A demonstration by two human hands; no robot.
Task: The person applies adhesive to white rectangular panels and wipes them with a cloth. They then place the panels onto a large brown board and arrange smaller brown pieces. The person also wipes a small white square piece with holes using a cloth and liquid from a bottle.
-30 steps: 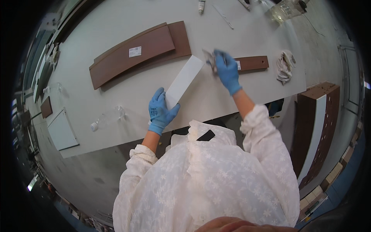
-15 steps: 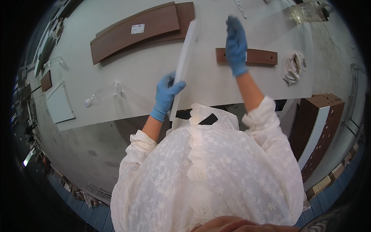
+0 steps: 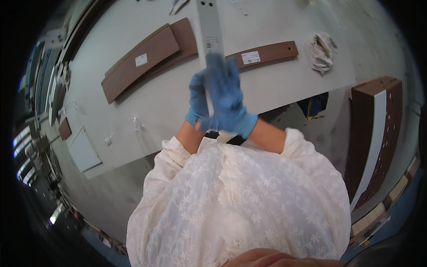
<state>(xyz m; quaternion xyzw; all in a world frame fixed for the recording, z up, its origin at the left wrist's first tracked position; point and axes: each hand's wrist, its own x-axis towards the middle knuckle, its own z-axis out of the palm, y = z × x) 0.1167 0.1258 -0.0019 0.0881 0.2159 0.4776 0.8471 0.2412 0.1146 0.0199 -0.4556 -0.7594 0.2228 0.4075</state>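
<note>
A long, narrow pale board [image 3: 209, 24] stretches away from my body over the table, with a printed label and two dark holes toward its far end. My left hand [image 3: 198, 95], in a blue glove, grips the board's left side near its close end. My right hand [image 3: 227, 91], also blue-gloved and smeared by motion, lies over the board's face with its fingers stretched forward. It hides the part of the board beneath it. Just beyond my right hand, a curved brown strip [image 3: 275, 53] with a white label lies on the table.
Two overlapping curved brown panels [image 3: 126, 73] rest to the left on the pale table [image 3: 164, 115]. A crumpled cloth [image 3: 322, 51] lies at the right. Nearer left are a white panel [image 3: 84, 149] and a clear bottle [image 3: 138, 124]. Brown boards [image 3: 364, 95] are stacked beyond the right edge.
My right hand has come left and down onto the board from above the brown strip. The board has turned, so its labelled face now shows. The head view has shifted.
</note>
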